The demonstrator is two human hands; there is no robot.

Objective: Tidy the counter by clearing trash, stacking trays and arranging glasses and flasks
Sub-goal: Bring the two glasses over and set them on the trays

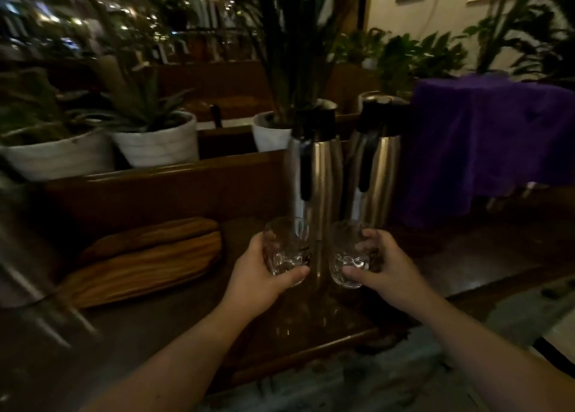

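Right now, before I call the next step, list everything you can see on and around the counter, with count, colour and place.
flasks: two, steel with black tops and handles, upright side by side at the back of the counter.
glasses: two, clear, one in each hand, in front of the flasks.
trays: two, brown wood, stacked at the left of the counter.
cloth: one, purple, draped to the right of the flasks.
plant pots: three, white, on the ledge behind; more plants further back.
left hand: fingers wrapped around the left glass.
right hand: fingers wrapped around the right glass.
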